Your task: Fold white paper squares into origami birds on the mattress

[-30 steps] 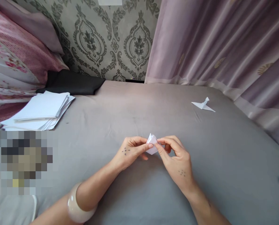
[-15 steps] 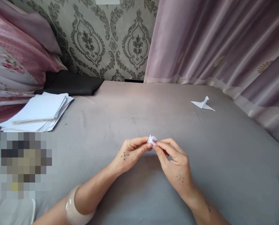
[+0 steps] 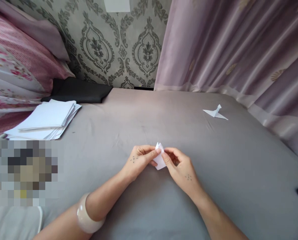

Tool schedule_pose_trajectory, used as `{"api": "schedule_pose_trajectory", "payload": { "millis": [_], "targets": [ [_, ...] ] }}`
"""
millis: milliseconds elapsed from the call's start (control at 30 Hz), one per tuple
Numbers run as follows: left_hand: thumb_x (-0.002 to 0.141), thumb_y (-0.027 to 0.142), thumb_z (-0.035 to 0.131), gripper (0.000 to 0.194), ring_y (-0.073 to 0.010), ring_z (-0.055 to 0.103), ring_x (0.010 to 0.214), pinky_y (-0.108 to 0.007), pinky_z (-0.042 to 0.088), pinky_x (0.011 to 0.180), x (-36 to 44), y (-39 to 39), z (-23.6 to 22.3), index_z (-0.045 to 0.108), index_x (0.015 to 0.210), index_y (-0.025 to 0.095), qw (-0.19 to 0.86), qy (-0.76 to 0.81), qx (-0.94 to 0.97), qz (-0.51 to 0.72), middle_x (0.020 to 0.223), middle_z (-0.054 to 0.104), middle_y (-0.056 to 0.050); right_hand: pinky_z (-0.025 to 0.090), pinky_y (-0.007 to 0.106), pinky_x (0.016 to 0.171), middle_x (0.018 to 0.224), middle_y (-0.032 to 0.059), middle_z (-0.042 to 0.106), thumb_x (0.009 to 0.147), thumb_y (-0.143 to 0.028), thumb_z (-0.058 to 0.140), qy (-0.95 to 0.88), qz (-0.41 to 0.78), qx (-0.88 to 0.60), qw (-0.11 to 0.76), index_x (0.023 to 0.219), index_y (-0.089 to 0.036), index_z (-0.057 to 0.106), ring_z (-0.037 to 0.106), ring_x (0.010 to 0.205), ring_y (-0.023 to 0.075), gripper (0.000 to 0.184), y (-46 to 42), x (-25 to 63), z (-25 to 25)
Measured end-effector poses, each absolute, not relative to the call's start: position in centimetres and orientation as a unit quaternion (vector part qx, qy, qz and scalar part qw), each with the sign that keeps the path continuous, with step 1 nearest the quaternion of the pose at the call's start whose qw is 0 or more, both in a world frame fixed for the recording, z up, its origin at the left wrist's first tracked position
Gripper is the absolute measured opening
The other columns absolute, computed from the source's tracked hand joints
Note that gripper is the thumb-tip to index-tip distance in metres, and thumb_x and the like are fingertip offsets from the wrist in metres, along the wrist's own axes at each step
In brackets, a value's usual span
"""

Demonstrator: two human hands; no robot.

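A small folded piece of white paper (image 3: 160, 159) is pinched between both hands just above the grey sheet (image 3: 144, 116). My left hand (image 3: 139, 160) grips its left side with thumb and fingers closed; a pale bangle sits on that wrist. My right hand (image 3: 180, 166) pinches the right side, fingers curled. A finished white paper bird (image 3: 216, 112) lies on the sheet far to the right, away from both hands.
A stack of white paper sheets (image 3: 45, 120) lies at the left, with a black cloth (image 3: 77, 90) behind it. Pink floral bedding (image 3: 14, 70) is piled far left. A mauve curtain (image 3: 239, 50) hangs along the right. A blurred-out patch covers the lower left.
The folded paper has been turned in my fingers and now shows more of its lower part; both hands have shifted slightly left and closer together.
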State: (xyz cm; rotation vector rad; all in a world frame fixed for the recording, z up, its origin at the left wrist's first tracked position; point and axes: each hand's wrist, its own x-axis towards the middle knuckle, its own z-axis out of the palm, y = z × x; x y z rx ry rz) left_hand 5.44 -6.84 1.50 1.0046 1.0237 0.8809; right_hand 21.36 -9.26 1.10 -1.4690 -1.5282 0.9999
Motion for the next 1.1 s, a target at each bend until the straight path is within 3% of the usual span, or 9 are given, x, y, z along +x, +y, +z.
{"api": "schedule_pose_trajectory", "payload": {
  "millis": [133,367,600,700,800,867,967,1100],
  "targets": [
    [0.075,0.042,0.072,0.03,-0.0075,0.05,0.051,-0.019,0.04,0.05,5.2,-6.6,1.3,0.075,0.076,0.013,0.637,0.482,0.438,0.413,0.063,0.063,-0.002,0.043,0.025,0.061,0.069,0.0013,0.064,0.086,-0.047,0.055,-0.578,0.468,-0.569,0.351,0.083,-0.017,0.069,0.056,0.064,0.0134,0.033,-8.8,21.4,0.4],
    [0.067,0.046,0.076,0.035,-0.0082,0.048,0.051,-0.022,0.033,0.05,4.9,-6.2,1.0,0.067,0.069,0.013,0.659,0.473,0.426,0.4,0.058,0.058,0.0,0.035,0.022,0.051,0.052,-0.0056,0.05,0.078,-0.049,0.064,-0.541,0.541,-0.543,0.346,0.074,-0.016,0.066,0.042,0.049,0.0076,0.034,-8.3,21.1,0.1],
    [0.067,0.039,0.073,0.031,-0.0085,0.042,0.044,-0.024,0.027,0.045,4.5,-5.1,-0.3,0.056,0.06,0.014,0.657,0.489,0.396,0.415,0.049,0.047,0.002,0.039,0.02,0.046,0.06,-0.0004,0.061,0.072,-0.053,0.067,-0.551,0.571,-0.53,0.301,0.068,-0.015,0.063,0.043,0.045,0.0056,0.039,-7.4,20.9,-0.1],
    [0.069,0.038,0.071,0.03,-0.0108,0.048,0.049,-0.025,0.033,0.048,4.4,-4.7,-0.5,0.054,0.062,0.014,0.656,0.489,0.404,0.41,0.053,0.051,0.0,0.045,0.02,0.051,0.062,0.001,0.063,0.072,-0.048,0.069,-0.56,0.584,-0.524,0.266,0.068,-0.014,0.065,0.049,0.049,0.0058,0.035,-7.0,21.2,0.5],
    [0.069,0.04,0.071,0.031,-0.0116,0.051,0.052,-0.025,0.037,0.051,4.2,-4.0,-0.4,0.056,0.064,0.014,0.651,0.486,0.435,0.388,0.056,0.053,-0.001,0.046,0.02,0.052,0.066,0.0034,0.066,0.073,-0.043,0.069,-0.572,0.577,-0.533,0.236,0.068,-0.014,0.066,0.052,0.052,0.0063,0.03,-6.4,21.5,1.1],
    [0.07,0.041,0.071,0.032,-0.0092,0.046,0.048,-0.023,0.033,0.048,3.9,-3.1,-0.3,0.057,0.063,0.013,0.639,0.484,0.472,0.368,0.053,0.05,0.002,0.044,0.018,0.05,0.067,0.0039,0.068,0.074,-0.04,0.069,-0.585,0.559,-0.543,0.224,0.068,-0.014,0.066,0.052,0.051,0.0061,0.028,-5.7,21.8,1.3],
    [0.069,0.042,0.073,0.035,-0.0062,0.037,0.043,-0.022,0.025,0.045,3.7,-1.6,0.0,0.059,0.057,0.013,0.608,0.482,0.535,0.335,0.046,0.045,0.004,0.037,0.017,0.044,0.063,0.0021,0.066,0.075,-0.036,0.068,-0.608,0.517,-0.564,0.211,0.064,-0.015,0.065,0.049,0.048,0.0055,0.024,-4.5,22.3,1.0],
    [0.069,0.038,0.074,0.029,-0.0062,0.038,0.041,-0.021,0.025,0.043,3.6,0.1,-0.1,0.061,0.061,0.013,0.558,0.505,0.58,0.312,0.047,0.049,0.004,0.026,0.019,0.04,0.048,-0.0027,0.056,0.071,-0.032,0.068,-0.634,0.441,-0.601,0.206,0.054,-0.017,0.059,0.04,0.041,0.0053,0.024,-3.2,23.0,0.2]
  ]
}}
